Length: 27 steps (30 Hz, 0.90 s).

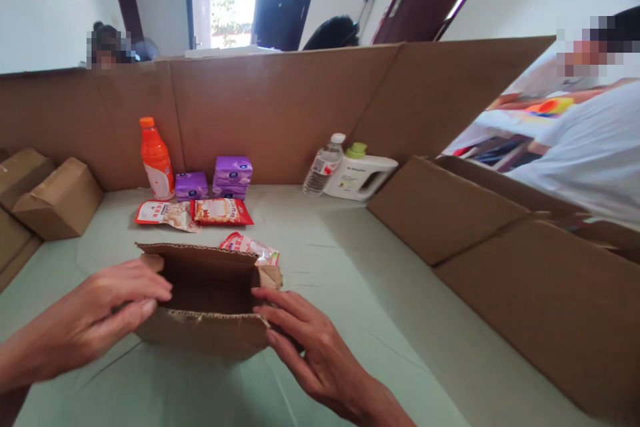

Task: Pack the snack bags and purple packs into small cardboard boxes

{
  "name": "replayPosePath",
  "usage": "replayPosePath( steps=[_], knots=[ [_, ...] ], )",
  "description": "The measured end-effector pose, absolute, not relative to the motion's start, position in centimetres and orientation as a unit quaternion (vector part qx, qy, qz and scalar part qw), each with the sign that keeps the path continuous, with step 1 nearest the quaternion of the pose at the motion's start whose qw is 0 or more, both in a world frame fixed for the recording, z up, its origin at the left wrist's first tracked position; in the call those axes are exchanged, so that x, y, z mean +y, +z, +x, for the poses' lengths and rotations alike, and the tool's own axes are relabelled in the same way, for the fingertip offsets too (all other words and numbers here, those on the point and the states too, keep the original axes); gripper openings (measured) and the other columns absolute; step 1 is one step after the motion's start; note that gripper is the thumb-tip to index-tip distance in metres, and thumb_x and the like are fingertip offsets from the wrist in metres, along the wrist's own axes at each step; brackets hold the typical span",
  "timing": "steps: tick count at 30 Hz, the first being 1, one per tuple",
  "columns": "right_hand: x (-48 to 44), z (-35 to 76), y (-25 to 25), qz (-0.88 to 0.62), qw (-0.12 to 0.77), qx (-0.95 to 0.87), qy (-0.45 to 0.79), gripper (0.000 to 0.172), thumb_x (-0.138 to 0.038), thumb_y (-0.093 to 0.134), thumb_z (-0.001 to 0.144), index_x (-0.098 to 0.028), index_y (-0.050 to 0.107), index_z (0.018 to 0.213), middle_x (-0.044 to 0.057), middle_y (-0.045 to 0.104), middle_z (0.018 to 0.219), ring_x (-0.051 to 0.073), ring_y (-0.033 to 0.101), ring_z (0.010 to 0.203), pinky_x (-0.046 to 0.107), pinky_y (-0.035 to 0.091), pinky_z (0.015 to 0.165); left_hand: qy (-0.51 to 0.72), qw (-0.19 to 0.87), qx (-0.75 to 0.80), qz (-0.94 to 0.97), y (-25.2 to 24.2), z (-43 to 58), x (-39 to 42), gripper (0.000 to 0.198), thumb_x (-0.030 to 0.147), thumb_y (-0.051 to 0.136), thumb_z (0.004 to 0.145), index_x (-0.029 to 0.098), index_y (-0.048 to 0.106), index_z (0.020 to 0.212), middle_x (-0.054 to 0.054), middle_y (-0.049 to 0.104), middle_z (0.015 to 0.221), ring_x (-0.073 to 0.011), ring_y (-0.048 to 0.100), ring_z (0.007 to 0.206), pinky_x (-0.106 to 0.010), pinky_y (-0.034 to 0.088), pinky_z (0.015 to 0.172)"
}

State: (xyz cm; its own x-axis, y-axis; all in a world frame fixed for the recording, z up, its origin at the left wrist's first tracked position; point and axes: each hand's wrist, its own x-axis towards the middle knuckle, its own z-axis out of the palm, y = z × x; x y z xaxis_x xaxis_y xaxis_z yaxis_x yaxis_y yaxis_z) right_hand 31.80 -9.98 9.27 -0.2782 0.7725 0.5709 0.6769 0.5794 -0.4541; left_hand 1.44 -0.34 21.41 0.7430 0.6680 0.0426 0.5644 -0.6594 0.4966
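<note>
In front of me an open cardboard box [205, 337] stands on the pale green cloth, its top edges raised and its inside dark. My left hand [113, 307] grips the box's left side, fingertips reaching over the rim. At the opposite end, my right hand [310, 340] holds the right wall, fingers over the edge and thumb near the front corner. Just behind the box lies a pink and clear snack packet [253, 247], partly hidden by it. Farther back are a red snack bag [223, 211] and a white and orange snack bag [167, 215].
Along the back cardboard wall [280, 113] stand an orange bottle [156, 160], purple tissue packs [233, 171], a tilted water bottle [324, 167] and a white jug [357, 177]. Cardboard boxes flank the table, left [63, 200] and right [540, 307]. A person in white [595, 133] is beyond the right side.
</note>
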Motion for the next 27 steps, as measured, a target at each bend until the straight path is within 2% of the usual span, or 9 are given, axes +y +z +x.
replayPosePath(
  steps=[3,7,11,13,15,18,21,24,27],
  knots=[
    [-9.8,31.5,9.3,-0.455,0.393,-0.798,0.042,0.023,-0.020,0.051,0.096,-0.018,0.069,0.109,0.015,0.071,0.124,0.024,0.070,0.107,0.038,0.061,0.090,0.000,0.277,0.308,0.910,21.6,4.6,2.5,0.039,0.036,0.040,0.095,0.026,0.076,0.105,-0.002,0.076,0.102,-0.0204,0.070,0.092,-0.029,0.054,0.083],
    [-9.8,31.3,9.3,-0.460,0.385,-0.800,0.020,0.024,-0.020,0.050,0.098,-0.019,0.070,0.112,0.012,0.071,0.125,0.022,0.070,0.109,0.035,0.061,0.091,-0.158,0.233,0.270,0.921,21.0,7.1,4.0,0.029,0.023,0.050,0.084,0.019,0.066,0.061,-0.001,0.064,0.059,-0.0158,0.056,0.056,-0.026,0.043,0.057],
    [-10.0,31.2,9.2,-0.462,0.384,-0.799,0.009,0.025,-0.019,0.050,0.098,-0.020,0.069,0.114,0.011,0.071,0.126,0.022,0.070,0.110,0.034,0.061,0.091,-0.076,0.070,0.297,0.949,21.1,4.2,1.7,0.037,0.026,0.050,0.090,0.020,0.060,0.055,-0.002,0.063,0.055,-0.0198,0.057,0.059,-0.041,0.047,0.080],
    [-10.0,31.2,9.0,-0.460,0.395,-0.795,0.014,0.025,-0.018,0.050,0.097,-0.020,0.069,0.114,0.012,0.070,0.127,0.022,0.070,0.111,0.033,0.061,0.090,0.011,-0.012,0.299,0.954,20.9,1.5,0.3,0.033,0.033,0.050,0.094,0.023,0.067,0.067,0.000,0.067,0.061,-0.0201,0.060,0.060,-0.047,0.046,0.091],
    [-9.9,31.1,8.7,-0.457,0.409,-0.789,0.021,0.025,-0.017,0.051,0.097,-0.020,0.068,0.114,0.013,0.070,0.128,0.021,0.070,0.111,0.032,0.062,0.089,0.104,-0.066,0.299,0.946,20.1,-1.1,-0.8,0.025,0.038,0.052,0.094,0.028,0.072,0.086,0.001,0.074,0.076,-0.0213,0.066,0.068,-0.045,0.047,0.091],
    [-9.5,31.0,8.3,-0.455,0.431,-0.778,0.035,0.025,-0.018,0.053,0.095,-0.019,0.067,0.116,0.014,0.069,0.127,0.021,0.070,0.112,0.030,0.061,0.090,0.184,-0.109,0.324,0.922,17.4,-3.7,-2.3,0.027,0.041,0.055,0.092,0.032,0.070,0.112,-0.002,0.075,0.112,-0.0259,0.069,0.100,-0.040,0.051,0.088],
    [-9.3,31.2,8.1,-0.455,0.438,-0.773,0.052,0.026,-0.023,0.057,0.095,-0.020,0.066,0.119,0.013,0.069,0.129,0.021,0.069,0.115,0.030,0.059,0.093,0.219,-0.095,0.378,0.894,14.2,-4.6,-3.4,0.040,0.044,0.059,0.088,0.032,0.065,0.125,-0.005,0.063,0.136,-0.0292,0.060,0.121,-0.039,0.054,0.090],
    [-9.3,32.5,8.5,-0.467,0.434,-0.768,0.062,0.032,-0.035,0.059,0.096,-0.024,0.065,0.126,0.011,0.068,0.132,0.024,0.067,0.118,0.032,0.059,0.095,0.247,-0.039,0.412,0.876,11.8,-4.4,-4.2,0.042,0.038,0.057,0.089,0.031,0.060,0.130,-0.006,0.053,0.147,-0.0295,0.053,0.131,-0.041,0.054,0.095],
    [-7.6,34.6,9.6,-0.533,0.450,-0.714,0.058,0.027,-0.038,0.051,0.100,-0.028,0.069,0.118,0.007,0.072,0.124,0.022,0.071,0.110,0.030,0.061,0.086,0.286,0.023,0.442,0.850,10.5,-3.6,-4.7,0.041,0.032,0.053,0.090,0.031,0.057,0.131,-0.006,0.047,0.152,-0.0317,0.045,0.139,-0.049,0.050,0.103]
  ],
)
